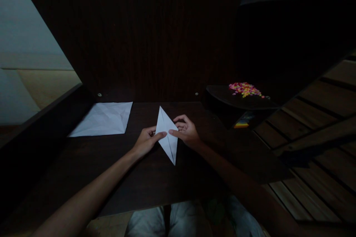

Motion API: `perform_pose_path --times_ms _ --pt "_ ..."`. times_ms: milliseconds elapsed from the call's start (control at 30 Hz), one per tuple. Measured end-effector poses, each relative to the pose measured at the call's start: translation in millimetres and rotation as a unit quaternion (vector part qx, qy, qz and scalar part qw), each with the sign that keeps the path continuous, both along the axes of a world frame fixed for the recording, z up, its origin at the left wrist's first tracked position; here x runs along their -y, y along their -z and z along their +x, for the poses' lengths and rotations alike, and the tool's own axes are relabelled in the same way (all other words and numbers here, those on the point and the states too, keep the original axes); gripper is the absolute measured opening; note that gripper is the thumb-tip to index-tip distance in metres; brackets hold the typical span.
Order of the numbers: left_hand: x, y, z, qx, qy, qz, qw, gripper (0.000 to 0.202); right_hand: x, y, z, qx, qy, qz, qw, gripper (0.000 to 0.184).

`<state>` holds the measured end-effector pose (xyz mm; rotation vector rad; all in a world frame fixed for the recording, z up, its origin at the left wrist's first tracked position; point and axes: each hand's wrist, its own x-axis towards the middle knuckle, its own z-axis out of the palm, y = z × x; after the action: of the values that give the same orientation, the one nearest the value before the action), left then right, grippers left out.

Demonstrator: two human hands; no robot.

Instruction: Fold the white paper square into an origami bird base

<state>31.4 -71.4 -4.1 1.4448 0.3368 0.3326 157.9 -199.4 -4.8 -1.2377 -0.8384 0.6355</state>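
A white sheet of paper folded into a narrow diamond [168,145] is held up over the dark desk, with a dark seam running down its middle from point to point. My left hand [147,140] grips its left corner, thumb lying on the front face and fingers behind. On the opposite corner, my right hand [188,132] pinches the paper with its thumb near the seam; its other fingers are loosely curled beside the edge. Both thumb tips nearly meet at the diamond's centre. What the fingers do behind the paper is hidden.
Creased white paper [107,119] lies flat at the desk's back left. Many small colourful pieces [246,89] are heaped on a raised corner shelf [222,92] at right. A dark panel [144,37] rises behind the desk [119,177], and a low side wall [41,118] bounds its left.
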Motion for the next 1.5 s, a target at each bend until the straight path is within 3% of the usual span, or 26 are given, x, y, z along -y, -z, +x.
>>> perform_pose_path --times_ms 167,267,467,633,833,1033,1167,1300,1500 --pt "1 0.6 1 -0.025 -0.020 -0.028 0.999 0.033 0 0.1 2 -0.004 -0.046 -0.044 0.998 0.044" --pt "0 2.2 2 0.003 -0.060 -0.030 0.998 0.035 -2 3.1 2 -0.025 -0.038 -0.057 0.997 0.046" --pt "-5 4.7 3 0.034 -0.127 -0.041 0.990 0.036 -5 6.0 10 0.000 0.007 -0.077 0.997 0.031" --pt "-17 6.6 7 0.039 -0.179 -0.029 0.983 0.041 -2 7.1 22 0.043 -0.006 -0.127 0.991 0.028" --pt "-36 6.8 5 -0.017 -0.124 -0.013 0.992 0.048 3 13.1 37 0.152 -0.006 -0.170 0.974 0.021" --pt "-46 1.5 -2 -0.079 -0.068 0.117 0.988 0.046 7 11.9 39 0.312 0.034 -0.185 0.931 0.011" --pt "-55 2.4 -1 -0.105 -0.041 0.011 0.994 0.055 7 11.7 37 0.392 0.037 -0.196 0.898 0.011" --pt "-63 4.6 2 -0.127 -0.038 -0.075 0.988 0.060 6 13.8 34 0.472 0.044 -0.250 0.844 0.013" --pt "-59 -3.0 -5 -0.140 -0.003 0.006 0.990 0.041 3 16.4 24 0.584 0.069 -0.292 0.754 0.019"
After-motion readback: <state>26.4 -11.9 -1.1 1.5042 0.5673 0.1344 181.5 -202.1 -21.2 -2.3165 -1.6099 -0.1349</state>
